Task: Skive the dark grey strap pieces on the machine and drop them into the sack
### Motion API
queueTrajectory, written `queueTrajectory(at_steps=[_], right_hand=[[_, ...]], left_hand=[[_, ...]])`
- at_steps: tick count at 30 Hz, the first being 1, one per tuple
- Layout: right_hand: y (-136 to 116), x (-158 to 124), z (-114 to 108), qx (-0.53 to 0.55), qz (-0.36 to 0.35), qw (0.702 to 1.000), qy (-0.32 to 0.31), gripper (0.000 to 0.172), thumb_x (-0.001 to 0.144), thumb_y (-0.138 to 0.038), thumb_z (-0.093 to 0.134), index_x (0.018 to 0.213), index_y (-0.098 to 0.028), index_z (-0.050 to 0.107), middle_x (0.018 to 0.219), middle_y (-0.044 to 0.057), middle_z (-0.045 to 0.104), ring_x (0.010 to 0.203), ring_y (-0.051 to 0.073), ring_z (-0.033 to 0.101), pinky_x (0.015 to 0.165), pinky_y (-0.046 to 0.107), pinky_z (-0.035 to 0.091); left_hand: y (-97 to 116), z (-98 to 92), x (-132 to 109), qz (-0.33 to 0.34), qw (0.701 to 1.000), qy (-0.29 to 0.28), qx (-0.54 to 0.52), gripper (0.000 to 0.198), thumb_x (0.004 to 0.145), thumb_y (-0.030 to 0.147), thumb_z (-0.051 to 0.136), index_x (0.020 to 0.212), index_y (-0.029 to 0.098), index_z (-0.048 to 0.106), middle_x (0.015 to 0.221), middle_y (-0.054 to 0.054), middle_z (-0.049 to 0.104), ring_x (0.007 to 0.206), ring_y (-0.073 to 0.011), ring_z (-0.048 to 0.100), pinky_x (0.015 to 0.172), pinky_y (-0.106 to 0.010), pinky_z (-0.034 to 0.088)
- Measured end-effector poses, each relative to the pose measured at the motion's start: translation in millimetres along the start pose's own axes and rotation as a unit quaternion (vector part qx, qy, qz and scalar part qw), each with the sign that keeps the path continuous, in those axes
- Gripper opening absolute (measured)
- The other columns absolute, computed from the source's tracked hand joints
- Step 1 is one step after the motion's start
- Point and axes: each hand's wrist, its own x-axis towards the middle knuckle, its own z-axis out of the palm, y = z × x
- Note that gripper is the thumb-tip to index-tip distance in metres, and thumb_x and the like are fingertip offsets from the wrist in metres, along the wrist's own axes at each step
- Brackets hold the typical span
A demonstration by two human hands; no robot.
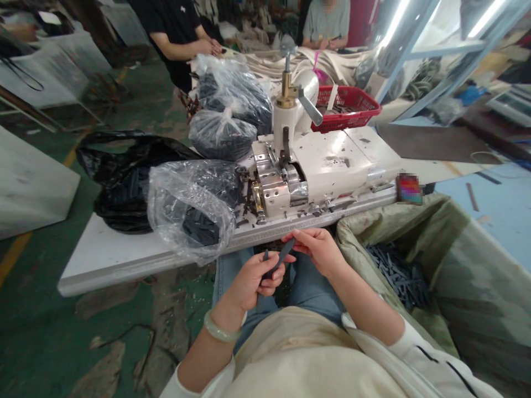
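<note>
Dark strip looked light and bendy, best held by its ends; right hand pinched it, left hand curled below.

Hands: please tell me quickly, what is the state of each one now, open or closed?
Left hand: closed, holding a dark strip.
Right hand: closed, pinching the far end of the same strip.
</note>
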Motion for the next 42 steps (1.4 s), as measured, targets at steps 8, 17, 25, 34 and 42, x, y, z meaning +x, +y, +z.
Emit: queueTrajectory(at_steps=[8,17,25,34,42], right_hand=[[10.1,-5.7,-5.1,0.127,-0.010,0.979,-0.159,0.030,0.076,-0.040,0.075,0.098,-0.019,0.073,0.089,0.005,0.071,0.065,0.009,0.057,0.066,0.024,0.047],[3.6,22.4,20.6,0.143,-0.059,0.986,-0.060,0.032,0.076,-0.047,0.072,0.074,-0.016,0.065,0.067,0.001,0.065,0.058,0.009,0.059,0.056,0.021,0.048],[-42.4,86.4,26.2,0.067,-0.042,0.993,0.087,0.028,0.074,-0.036,0.072,0.064,-0.011,0.062,0.043,-0.006,0.048,0.031,0.002,0.036,0.031,0.014,0.023],[-54.7,100.8,20.8,0.085,-0.048,0.986,0.136,0.023,0.076,-0.029,0.067,0.063,-0.013,0.058,0.045,-0.007,0.045,0.034,0.002,0.033,0.033,0.015,0.022],[-29.8,45.2,-23.7,-0.407,-0.326,0.792,0.319,0.035,0.092,-0.042,0.048,0.076,-0.018,0.069,0.058,0.005,0.062,0.056,0.016,0.057,0.059,0.028,0.045]], left_hand=[[-6.3,9.6,10.5,0.029,0.999,0.020,0.034,0.021,0.083,0.035,0.065,0.081,0.016,0.055,0.051,0.009,0.035,0.040,-0.0026,0.015,0.033,-0.011,0.011],[-12.8,6.0,11.5,0.010,1.000,0.013,0.012,0.026,0.084,0.038,0.064,0.075,0.017,0.052,0.050,0.009,0.033,0.040,-0.0027,0.015,0.033,-0.011,0.010],[-5.1,-0.9,8.0,0.004,1.000,0.024,0.014,0.028,0.082,0.037,0.066,0.071,0.016,0.052,0.051,0.009,0.033,0.041,-0.0021,0.014,0.034,-0.011,0.009],[1.3,-6.7,6.8,0.014,0.999,0.051,0.009,0.029,0.079,0.038,0.069,0.071,0.016,0.051,0.051,0.009,0.032,0.041,-0.0019,0.013,0.034,-0.011,0.008],[0.5,-4.7,8.0,0.012,0.999,0.045,0.012,0.028,0.081,0.036,0.066,0.071,0.016,0.051,0.052,0.008,0.034,0.041,-0.0017,0.013,0.034,-0.011,0.008]])
